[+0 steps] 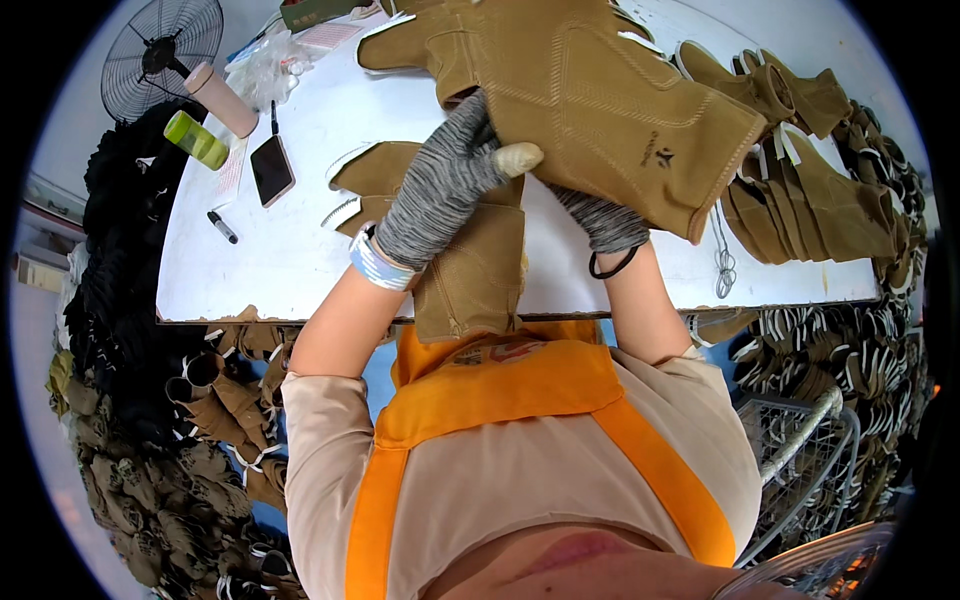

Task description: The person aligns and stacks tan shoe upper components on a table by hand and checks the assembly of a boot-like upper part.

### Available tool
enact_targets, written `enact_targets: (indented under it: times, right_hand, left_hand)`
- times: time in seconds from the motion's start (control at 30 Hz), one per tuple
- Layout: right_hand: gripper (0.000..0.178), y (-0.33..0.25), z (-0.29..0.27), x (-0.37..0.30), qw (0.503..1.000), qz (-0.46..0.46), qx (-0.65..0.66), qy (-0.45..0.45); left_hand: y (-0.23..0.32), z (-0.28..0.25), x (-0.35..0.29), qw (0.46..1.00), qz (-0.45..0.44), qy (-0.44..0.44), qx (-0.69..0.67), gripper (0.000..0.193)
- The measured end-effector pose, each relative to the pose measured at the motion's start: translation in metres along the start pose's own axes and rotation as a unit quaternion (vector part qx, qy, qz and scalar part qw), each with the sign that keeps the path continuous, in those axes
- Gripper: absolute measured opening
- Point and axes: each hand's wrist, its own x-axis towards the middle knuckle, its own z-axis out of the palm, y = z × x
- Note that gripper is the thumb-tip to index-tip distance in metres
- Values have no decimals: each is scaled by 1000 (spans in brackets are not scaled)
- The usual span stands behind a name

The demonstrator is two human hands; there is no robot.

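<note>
A brown suede boot upper (610, 110) with stitched seams and a small dark mark is raised over the white table. My left hand (440, 185), in a grey knit glove with a pale thumb tip, grips its lower edge; the fingers go out of sight behind it. My right hand (608, 222), gloved too, is under the shaft and supports it, its fingers hidden by the suede. Beneath my left forearm, another brown boot upper (470, 275) lies with its shaft toward me at the table's front edge.
On the white table (270, 270) lie a phone (272, 170), a marker (222, 227), a pink bottle (220, 100), a green container (196, 140) and a grey cord (724, 270). Boot uppers (810, 205) are stacked at right. A fan (160, 55) stands far left; a wire cart (800, 450) is near right.
</note>
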Motion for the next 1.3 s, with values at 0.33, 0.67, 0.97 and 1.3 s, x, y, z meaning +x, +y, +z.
enact_targets:
  times: [0.33,0.67,0.97,1.3]
  right_hand:
    - [69,27,-23,-5,955,-44,-287,-56]
    - [27,-90,14,-11,855,-367,-290,225]
    - [23,-59,43,-15,640,-458,-616,10]
    - [9,-44,32,-10,634,-423,-648,18]
  left_hand:
    - [12,14,-5,1000,-1,7,-27,56]
    - [24,25,-9,983,126,125,43,39]
    - [13,44,-12,986,108,114,60,37]
    - [7,42,-8,986,72,103,106,36]
